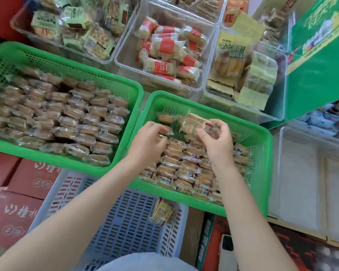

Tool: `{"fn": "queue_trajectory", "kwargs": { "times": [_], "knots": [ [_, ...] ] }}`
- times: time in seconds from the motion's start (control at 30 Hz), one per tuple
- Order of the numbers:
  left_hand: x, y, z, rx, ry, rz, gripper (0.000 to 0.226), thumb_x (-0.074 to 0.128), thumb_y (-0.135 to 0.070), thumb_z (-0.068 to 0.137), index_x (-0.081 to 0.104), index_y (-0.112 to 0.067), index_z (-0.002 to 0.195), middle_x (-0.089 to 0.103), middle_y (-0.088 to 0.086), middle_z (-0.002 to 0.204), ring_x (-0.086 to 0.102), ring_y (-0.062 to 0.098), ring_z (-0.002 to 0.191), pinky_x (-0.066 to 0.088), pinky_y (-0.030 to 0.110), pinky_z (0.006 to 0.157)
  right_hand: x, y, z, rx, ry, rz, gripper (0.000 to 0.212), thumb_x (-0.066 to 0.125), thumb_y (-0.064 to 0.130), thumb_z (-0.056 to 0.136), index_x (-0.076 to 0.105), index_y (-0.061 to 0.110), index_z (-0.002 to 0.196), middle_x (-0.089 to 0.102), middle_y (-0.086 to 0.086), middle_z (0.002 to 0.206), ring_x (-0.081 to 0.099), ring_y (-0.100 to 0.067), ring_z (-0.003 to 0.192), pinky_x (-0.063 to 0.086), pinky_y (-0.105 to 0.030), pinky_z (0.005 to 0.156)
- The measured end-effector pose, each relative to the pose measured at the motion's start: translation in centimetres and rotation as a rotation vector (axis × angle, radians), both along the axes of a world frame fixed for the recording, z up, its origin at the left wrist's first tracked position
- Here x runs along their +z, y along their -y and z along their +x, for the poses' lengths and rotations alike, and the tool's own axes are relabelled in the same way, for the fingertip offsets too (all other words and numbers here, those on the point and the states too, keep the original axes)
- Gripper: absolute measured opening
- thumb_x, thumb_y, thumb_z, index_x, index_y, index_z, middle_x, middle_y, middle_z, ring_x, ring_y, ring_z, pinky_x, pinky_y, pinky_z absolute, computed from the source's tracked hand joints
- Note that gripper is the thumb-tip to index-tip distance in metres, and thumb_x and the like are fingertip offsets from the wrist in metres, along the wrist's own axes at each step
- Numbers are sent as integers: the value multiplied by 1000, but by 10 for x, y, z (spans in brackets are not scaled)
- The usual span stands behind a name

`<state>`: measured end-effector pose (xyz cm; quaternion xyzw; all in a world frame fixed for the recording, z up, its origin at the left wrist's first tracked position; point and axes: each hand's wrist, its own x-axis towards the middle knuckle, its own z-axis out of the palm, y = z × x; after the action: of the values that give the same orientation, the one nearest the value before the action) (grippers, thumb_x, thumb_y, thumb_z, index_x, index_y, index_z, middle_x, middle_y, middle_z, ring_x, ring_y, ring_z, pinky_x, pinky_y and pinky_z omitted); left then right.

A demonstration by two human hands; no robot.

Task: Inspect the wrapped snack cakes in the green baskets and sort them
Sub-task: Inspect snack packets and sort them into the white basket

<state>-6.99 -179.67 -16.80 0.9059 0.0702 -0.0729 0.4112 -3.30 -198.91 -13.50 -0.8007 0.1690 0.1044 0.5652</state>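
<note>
Two green baskets hold clear-wrapped brown snack cakes. The left basket [67, 61] is packed with neat rows of cakes [67, 118]. The right basket [262, 153] holds a looser pile of cakes [184, 165] in its near half. My right hand [216, 141] pinches one wrapped cake [194, 121] by its end, lifted above the right basket. My left hand [147, 139] reaches into the same basket with fingers curled on a cake [162, 133] in the pile.
A pale blue slotted crate [125, 222] below holds one wrapped cake [161, 212]. Clear bins of other snacks [164, 55] stand behind the baskets. Red cartons [14, 212] sit at lower left, an empty clear bin [311, 173] at right, a green sign [321, 55] at upper right.
</note>
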Motion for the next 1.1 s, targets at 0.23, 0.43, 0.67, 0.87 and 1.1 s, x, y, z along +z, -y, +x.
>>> {"fn": "queue_trajectory", "kwargs": {
  "times": [0.23, 0.43, 0.67, 0.87, 1.1],
  "knots": [
    [-39, 4, 13, -409, -66, 434, 64, 42, -44, 104, 24, -15, 159, 15, 6, 168, 5, 22, 156, 1, 41, 127, -39, -10, 18, 248, 99, -245, 38, 73, 14, 88, 56, 29, 119, 61, 11, 108, 58, 4, 91, 44, -14, 76],
    [-57, 6, 12, -443, -141, 510, 69, 30, -50, 106, 10, -14, 162, 2, 6, 170, -6, 22, 156, -7, 41, 124, -57, -11, 19, 593, 283, -647, 43, 62, 1, 89, 60, 20, 128, 48, -1, 101, 49, -18, 93, 44, -30, 80],
    [-57, 6, 16, -420, -131, 476, 67, 36, -44, 104, 17, -12, 160, 8, 8, 169, -1, 23, 156, -3, 42, 126, -74, -33, 26, 731, 311, -786, 48, 60, -8, 89, 61, 8, 134, 53, -14, 101, 49, -31, 96, 48, -42, 76],
    [-53, 9, 19, -363, -65, 433, 66, 46, -33, 98, 22, -17, 158, 20, 10, 165, 9, 26, 154, 4, 47, 126, -84, -24, 32, 748, 378, -902, 23, 67, -1, 85, 66, 10, 105, 68, -8, 90, 55, -31, 84, 47, -39, 73],
    [-59, 15, 24, -468, -67, 540, 63, 25, -59, 103, 21, -31, 159, -13, 5, 169, -18, 29, 154, -8, 51, 124, -71, -18, 48, 618, 363, -795, 18, 59, 11, 95, 66, 3, 109, 56, -13, 102, 54, -30, 91, 50, -41, 74]
  ]
}}
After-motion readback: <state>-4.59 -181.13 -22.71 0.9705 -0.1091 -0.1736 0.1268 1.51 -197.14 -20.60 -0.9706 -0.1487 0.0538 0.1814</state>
